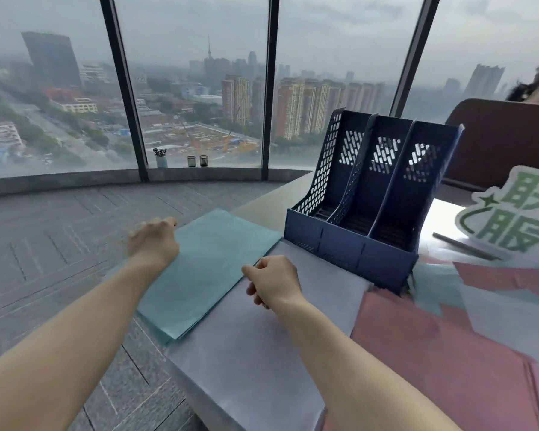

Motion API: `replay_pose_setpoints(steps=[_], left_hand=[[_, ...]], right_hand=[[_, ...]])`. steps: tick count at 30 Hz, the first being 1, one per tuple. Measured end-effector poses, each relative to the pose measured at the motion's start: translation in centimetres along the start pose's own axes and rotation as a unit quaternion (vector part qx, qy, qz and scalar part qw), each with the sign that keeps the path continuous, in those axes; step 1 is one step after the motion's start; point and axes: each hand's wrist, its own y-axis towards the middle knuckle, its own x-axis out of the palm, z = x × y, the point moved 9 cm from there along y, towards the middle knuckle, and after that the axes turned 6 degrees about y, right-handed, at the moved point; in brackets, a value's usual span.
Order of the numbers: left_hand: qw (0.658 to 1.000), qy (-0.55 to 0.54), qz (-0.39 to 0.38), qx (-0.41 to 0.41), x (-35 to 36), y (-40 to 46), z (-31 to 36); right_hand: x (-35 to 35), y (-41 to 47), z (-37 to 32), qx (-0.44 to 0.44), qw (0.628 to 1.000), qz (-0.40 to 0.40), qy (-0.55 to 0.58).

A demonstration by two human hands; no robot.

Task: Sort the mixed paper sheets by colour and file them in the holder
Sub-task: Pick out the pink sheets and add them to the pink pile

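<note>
The blue three-slot file holder (367, 213) stands upright on the desk (262, 206), all three compartments showing no paper. Directly in front of it lies the lavender paper stack (255, 353), its far edge touching the holder's base. To the right of the holder's front corner spreads the pink paper stack (442, 346), with unsorted pink and teal sheets (492, 281) just behind it, beside the holder's right wall. To the left of the holder, the teal paper stack (212, 269) overhangs the desk edge, its corner close to the holder's left front corner. A white sign with green characters (517, 213) sits right of the holder. The left hand (154, 241) holds the teal stack's far left edge, fingers curled over it though blurred. The right hand (273, 283), fingers curled, pinches the stack's near right edge.
</note>
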Motion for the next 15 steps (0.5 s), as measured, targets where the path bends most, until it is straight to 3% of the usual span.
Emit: replay_pose_setpoints(steps=[5,10,15], left_hand=[[0.982,-0.138,0.062,0.109,-3.3,-6.3,9.4],[0.927,-0.274,-0.009,0.257,-4.6,-16.3,23.8],[0.881,-0.274,-0.119,0.368,-4.7,-25.8,37.6]], right_hand=[[-8.3,-4.1,1.8,-0.011,0.999,0.034,0.014],[-22.8,-10.6,5.6,-0.014,0.987,0.161,-0.015],[-36.9,-17.9,13.1,0.083,0.932,0.289,-0.202]])
